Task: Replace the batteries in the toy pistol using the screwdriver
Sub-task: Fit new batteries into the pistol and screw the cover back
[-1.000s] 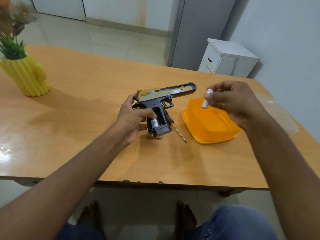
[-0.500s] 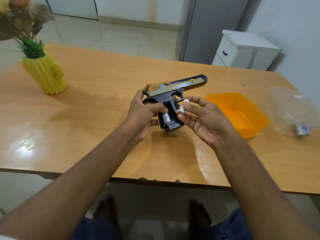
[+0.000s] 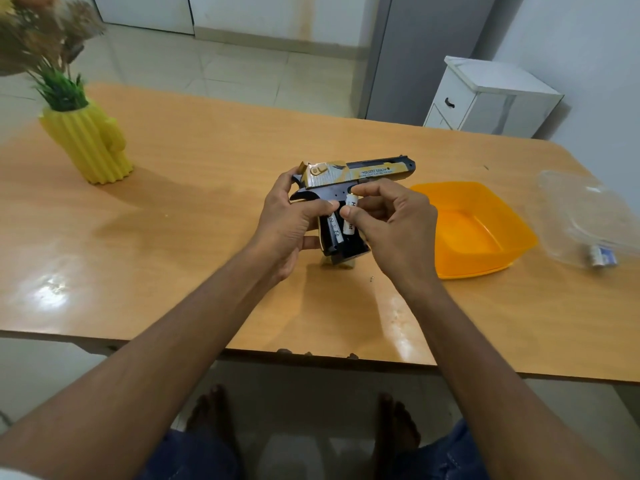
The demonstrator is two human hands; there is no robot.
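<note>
Here the toy pistol [image 3: 356, 176] is held over the middle of the wooden table [image 3: 207, 188], barrel pointing right, its grip compartment open toward the camera. One white battery [image 3: 335, 230] already sits in the left slot. The left hand [image 3: 287, 220] grips the pistol's rear and grip, thumb pressed across the frame. The right hand [image 3: 388, 220] pinches a second battery [image 3: 350, 218] between thumb and forefinger, upright at the empty right slot; whether it touches the contacts cannot be told. Just right of the hands sits an orange tub [image 3: 485, 233], and beyond it a clear plastic lid or container [image 3: 581, 216] with a small blue-and-white item beneath it, too blurred to name. A tiny screw [image 3: 372, 278] lies near the pistol's butt. A yellow cactus vase [image 3: 90, 143] stands far left. The right hand hides the pistol's trigger.
</note>
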